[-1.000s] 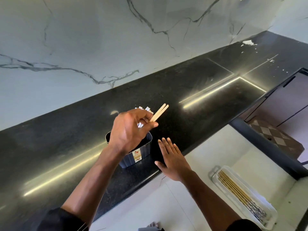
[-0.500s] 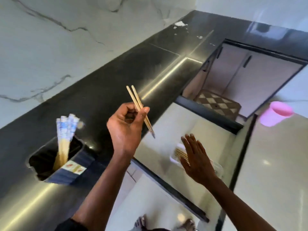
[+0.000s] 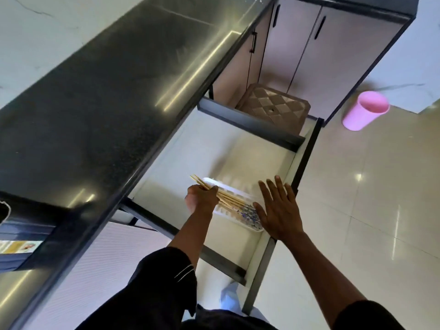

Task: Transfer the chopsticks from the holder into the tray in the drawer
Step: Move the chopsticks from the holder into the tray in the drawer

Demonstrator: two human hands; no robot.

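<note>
My left hand [image 3: 202, 197] is down in the open drawer [image 3: 209, 148], shut on a pair of wooden chopsticks [image 3: 199, 182] held low over the white tray [image 3: 215, 182]. Several chopsticks [image 3: 240, 206] with blue patterned ends lie in the tray. My right hand [image 3: 278, 208] hovers flat and open over the tray's right end, fingers spread. The dark holder [image 3: 21, 236] stands on the counter at the far left edge, mostly cut off; its contents are not visible.
The black countertop [image 3: 100, 96] runs diagonally above the drawer. A brown checkered stool [image 3: 273, 106] stands beyond the drawer, by the cabinet doors [image 3: 292, 51]. A pink bucket [image 3: 364, 110] sits on the tiled floor at right.
My left hand has carried the pair of chopsticks from above the counter down into the drawer over the tray. My right hand moved along to the tray's right end. The view swung down.
</note>
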